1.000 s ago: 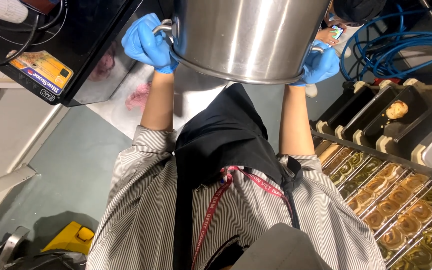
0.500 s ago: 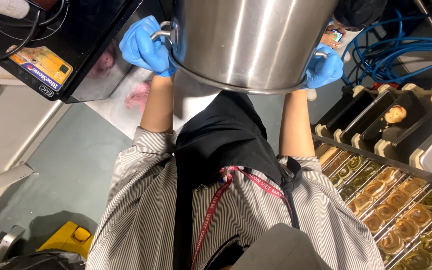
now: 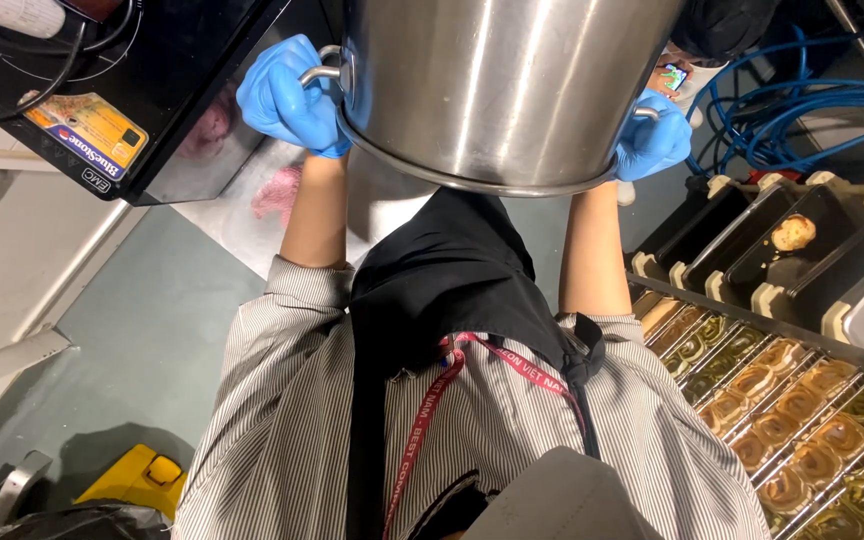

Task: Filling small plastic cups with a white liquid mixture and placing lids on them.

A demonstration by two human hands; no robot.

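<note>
Both hands are clamped onto the side handles of a big, shiny stainless-steel stockpot (image 3: 502, 90), one per side. Left hand (image 3: 287, 95), in a blue glove, has its fingers curled tight around the metal loop handle on that side, and the right hand (image 3: 652, 140), also gloved in blue, is wrapped around the opposite handle, though the pot's rim hides part of that grip. So the pot is held up in front of the chest, bare forearms stretched out, with its base rim facing the camera; can't see inside it at all. Below it hangs a black apron (image 3: 452, 290) over a grey striped shirt (image 3: 282, 420), plus a red lanyard (image 3: 452, 400). Off to the right sit trays of swirled rolled pastries (image 3: 802, 430) in brown and green, and dark baking tins (image 3: 782, 250) above them, one with a single golden bun. Coiled blue cable (image 3: 802, 110) lies near the right hand, a black appliance (image 3: 102, 90) by the left.
</note>
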